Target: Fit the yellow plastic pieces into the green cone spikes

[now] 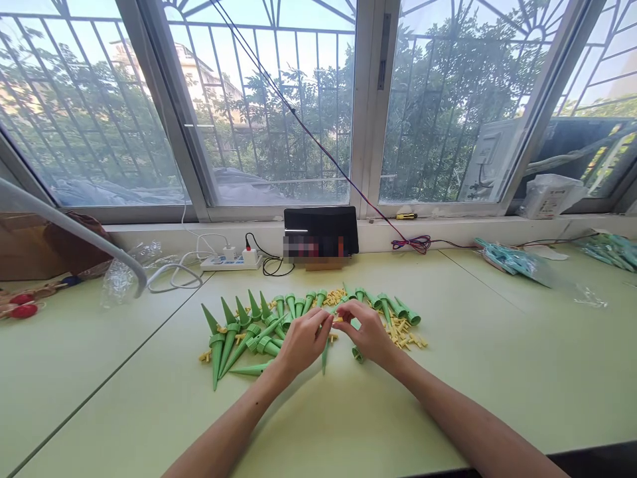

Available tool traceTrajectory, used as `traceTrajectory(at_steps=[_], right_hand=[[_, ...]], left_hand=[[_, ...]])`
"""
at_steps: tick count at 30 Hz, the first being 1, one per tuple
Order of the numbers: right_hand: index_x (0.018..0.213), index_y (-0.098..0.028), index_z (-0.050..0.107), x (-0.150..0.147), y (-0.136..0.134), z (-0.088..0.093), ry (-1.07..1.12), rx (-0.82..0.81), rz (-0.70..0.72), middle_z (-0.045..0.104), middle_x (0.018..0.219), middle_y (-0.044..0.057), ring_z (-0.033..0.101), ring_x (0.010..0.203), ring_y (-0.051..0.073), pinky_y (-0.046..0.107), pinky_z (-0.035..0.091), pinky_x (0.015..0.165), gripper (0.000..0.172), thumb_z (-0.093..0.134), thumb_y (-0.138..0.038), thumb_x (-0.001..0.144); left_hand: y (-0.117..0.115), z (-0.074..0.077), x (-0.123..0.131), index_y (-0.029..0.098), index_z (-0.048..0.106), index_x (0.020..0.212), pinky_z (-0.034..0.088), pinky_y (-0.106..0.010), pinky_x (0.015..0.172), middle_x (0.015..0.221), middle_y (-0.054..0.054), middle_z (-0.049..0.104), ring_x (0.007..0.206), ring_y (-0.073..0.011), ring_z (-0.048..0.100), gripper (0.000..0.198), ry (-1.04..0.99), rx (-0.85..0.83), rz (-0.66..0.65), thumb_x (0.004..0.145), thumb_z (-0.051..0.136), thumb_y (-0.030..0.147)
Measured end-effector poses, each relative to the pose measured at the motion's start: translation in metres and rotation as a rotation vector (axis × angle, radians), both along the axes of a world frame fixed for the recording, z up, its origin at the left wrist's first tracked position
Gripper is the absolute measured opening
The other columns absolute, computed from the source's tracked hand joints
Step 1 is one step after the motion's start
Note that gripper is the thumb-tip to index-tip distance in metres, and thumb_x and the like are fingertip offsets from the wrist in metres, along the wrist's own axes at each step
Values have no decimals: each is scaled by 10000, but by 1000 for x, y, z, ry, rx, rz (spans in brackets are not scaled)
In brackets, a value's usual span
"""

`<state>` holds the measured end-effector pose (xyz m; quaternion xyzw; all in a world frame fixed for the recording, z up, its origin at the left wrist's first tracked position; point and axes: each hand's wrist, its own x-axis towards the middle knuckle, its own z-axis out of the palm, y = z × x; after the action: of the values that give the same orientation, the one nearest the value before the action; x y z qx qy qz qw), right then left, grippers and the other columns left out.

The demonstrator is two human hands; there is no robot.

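Observation:
Both my hands meet over a heap of green cone-shaped spikes (pixel 249 328) and small yellow plastic parts (pixel 405 335) on the pale green table (pixel 149 411). My left hand (pixel 303 340) is closed around a green spike (pixel 325 355) whose tip points down toward me. My right hand (pixel 368 332) pinches a small yellow part (pixel 339 319) at the spike's top, with another green piece (pixel 357 354) tucked under the palm. Fingertips of both hands touch between them.
A dark tablet (pixel 321 234) leans against the window sill behind the heap. A white power strip (pixel 229 261) with cables lies to its left. A curved white lamp arm (pixel 74 229) crosses the left side. Bags of teal parts (pixel 515 261) lie at the right.

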<state>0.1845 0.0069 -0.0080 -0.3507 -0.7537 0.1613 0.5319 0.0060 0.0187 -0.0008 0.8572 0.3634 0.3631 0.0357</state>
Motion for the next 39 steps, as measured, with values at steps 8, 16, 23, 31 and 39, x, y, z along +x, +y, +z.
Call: traceTrajectory(at_steps=[8,16,23,31,39], right_hand=[[910,-194,619,3,3,-4,32,-32,-16,645,816,22,592,710,153,268,486,676,141,648,-332,899],[887,-192,616,4,0,0,-1,-55,-70,609,697,-5,557,592,130,245,440,612,215,475,-318,990],[822,-200,608,5,-1,2,-18,-59,-56,580,650,-14,537,560,125,240,422,587,260,458,-321,997],[808,-199,618,6,-1,0,-32,-93,-44,592,627,-18,529,515,112,232,425,572,300,451,-357,1001],[801,-197,618,6,-3,3,12,-118,-30,599,628,-10,542,507,116,233,440,536,295,452,-348,993]], left_hand=[[-3,2,1,194,501,778,368,-249,598,746,-10,547,651,-141,501,306,0,-9,-35,1025,333,260],[-5,3,2,190,571,971,423,-238,639,879,-36,603,693,-126,546,200,-5,2,-78,1015,391,266],[-5,3,2,190,604,943,438,-237,657,867,-39,584,721,-130,555,237,-1,48,-88,1015,400,287],[-3,1,2,197,614,1014,447,-234,695,896,-40,595,763,-132,567,202,-12,34,-100,1009,419,250],[-4,0,3,195,592,956,452,-236,680,874,-38,584,741,-135,552,226,-31,32,-98,1014,382,256]])
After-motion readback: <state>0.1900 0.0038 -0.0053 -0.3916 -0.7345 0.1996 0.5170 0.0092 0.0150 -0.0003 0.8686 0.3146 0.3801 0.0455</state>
